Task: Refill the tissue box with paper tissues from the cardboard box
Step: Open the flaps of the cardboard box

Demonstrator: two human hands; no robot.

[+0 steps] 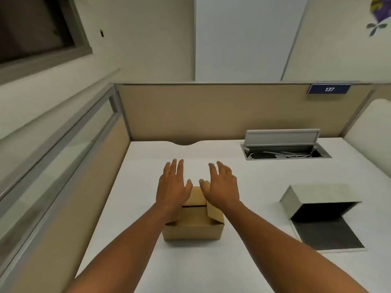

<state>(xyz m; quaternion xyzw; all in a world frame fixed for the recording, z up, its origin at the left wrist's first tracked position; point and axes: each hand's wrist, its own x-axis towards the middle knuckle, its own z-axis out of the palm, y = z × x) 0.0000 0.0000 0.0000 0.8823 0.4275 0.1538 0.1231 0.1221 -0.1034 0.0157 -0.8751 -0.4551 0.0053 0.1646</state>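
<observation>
A small brown cardboard box (193,226) stands on the white desk (254,187) in front of me, its top flaps partly lifted with a dark slit between them. My left hand (172,190) hovers over the box's left side, fingers spread and palm down. My right hand (222,187) is above the right flap, also spread, holding nothing. To the right lies a silver metal tissue box (304,200), tipped on its side, its dark hinged base plate (330,235) flat on the desk and its inside looking dark. No tissues are visible.
A cable hatch (285,150) with a raised grey lid sits at the desk's back right. Beige partition panels (211,113) close off the back and left side. A blue plate reading 137 (329,89) hangs on the rear partition.
</observation>
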